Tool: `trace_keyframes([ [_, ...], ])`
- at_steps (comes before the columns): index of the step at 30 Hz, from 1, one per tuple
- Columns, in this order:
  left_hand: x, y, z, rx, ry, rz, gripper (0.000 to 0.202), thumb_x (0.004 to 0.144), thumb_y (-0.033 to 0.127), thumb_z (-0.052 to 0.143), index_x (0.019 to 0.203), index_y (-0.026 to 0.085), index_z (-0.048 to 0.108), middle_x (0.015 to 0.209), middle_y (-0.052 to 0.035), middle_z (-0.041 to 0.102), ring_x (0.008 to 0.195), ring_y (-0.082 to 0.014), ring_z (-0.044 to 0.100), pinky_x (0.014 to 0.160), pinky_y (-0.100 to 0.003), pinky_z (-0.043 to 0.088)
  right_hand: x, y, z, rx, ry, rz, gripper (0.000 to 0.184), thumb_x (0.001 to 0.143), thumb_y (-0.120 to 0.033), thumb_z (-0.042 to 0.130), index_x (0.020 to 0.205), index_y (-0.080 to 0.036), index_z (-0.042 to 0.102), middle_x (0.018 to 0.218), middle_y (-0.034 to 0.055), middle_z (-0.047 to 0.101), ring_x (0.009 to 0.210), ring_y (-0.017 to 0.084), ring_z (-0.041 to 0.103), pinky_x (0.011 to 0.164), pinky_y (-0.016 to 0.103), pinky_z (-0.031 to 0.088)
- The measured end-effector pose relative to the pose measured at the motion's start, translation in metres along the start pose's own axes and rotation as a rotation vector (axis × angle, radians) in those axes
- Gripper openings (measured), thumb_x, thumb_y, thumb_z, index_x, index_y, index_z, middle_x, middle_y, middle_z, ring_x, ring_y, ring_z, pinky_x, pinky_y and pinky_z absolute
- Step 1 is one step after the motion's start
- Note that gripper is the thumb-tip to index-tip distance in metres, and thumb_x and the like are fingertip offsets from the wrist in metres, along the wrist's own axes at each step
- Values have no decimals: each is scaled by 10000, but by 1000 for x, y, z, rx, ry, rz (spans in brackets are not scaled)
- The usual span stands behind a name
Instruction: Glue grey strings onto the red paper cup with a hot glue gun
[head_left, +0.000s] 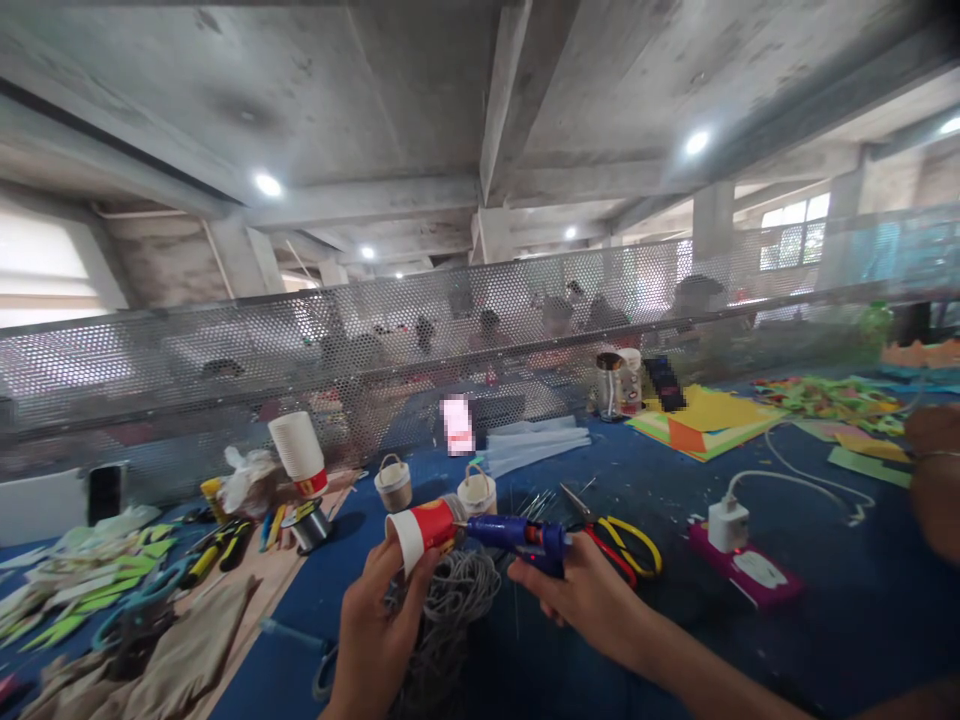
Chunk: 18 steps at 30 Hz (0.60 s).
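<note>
In my left hand [386, 605] is a red and white paper cup [426, 530], tipped on its side with grey cord wound at its base end. My right hand [574, 590] grips a blue glue gun [514, 535], whose nozzle points at the cup's base and appears to touch it. Below the cup lies a tangled bundle of grey cord [461, 585]. Just behind stand two small cord-wrapped baskets with handles, one on the left [394, 484] and one partly hidden by the cup [478, 490]. Pliers with red and yellow handles [630, 545] lie beyond my right hand.
Stacked paper cups [296, 450] stand on a wire spool [309, 527] at left, near cutters [214, 555] and gloves [195, 640]. A white charger [727, 525] sits on a purple power strip [750, 572] at right. Coloured paper [705, 420] lies behind. A perforated metal screen [315, 350] bounds the table.
</note>
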<state>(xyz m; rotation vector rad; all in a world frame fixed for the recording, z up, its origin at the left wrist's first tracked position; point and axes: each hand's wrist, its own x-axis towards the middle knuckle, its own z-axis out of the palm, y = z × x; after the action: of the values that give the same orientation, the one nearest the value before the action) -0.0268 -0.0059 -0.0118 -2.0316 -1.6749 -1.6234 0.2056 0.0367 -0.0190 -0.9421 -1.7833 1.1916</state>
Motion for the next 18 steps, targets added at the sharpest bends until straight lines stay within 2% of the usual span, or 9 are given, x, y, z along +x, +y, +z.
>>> trace_keyframes([
  [6,-1,-3,1,3,-2,62,311,873,344,610,1133,206,711,1167,-93,705,1039,-277,646,925,-338,480,0,-1,-1,14,-5,-2,366,832,-531,615,866,-167,646,511,-57,482,436,91,453,415,189,351],
  [12,-1,-2,2,7,-7,95,287,877,302,609,1121,186,706,1179,-105,689,1045,-277,638,880,-315,493,0,-1,-3,-13,-16,-11,357,848,-518,605,864,-163,646,514,-48,499,444,93,470,420,190,356],
  [18,-2,-4,2,69,-37,191,269,885,255,602,1134,187,680,1168,-111,678,1070,-279,609,927,-344,448,1,-2,-4,-25,3,-13,348,859,-512,595,846,-166,640,512,-48,497,447,92,467,422,190,361],
])
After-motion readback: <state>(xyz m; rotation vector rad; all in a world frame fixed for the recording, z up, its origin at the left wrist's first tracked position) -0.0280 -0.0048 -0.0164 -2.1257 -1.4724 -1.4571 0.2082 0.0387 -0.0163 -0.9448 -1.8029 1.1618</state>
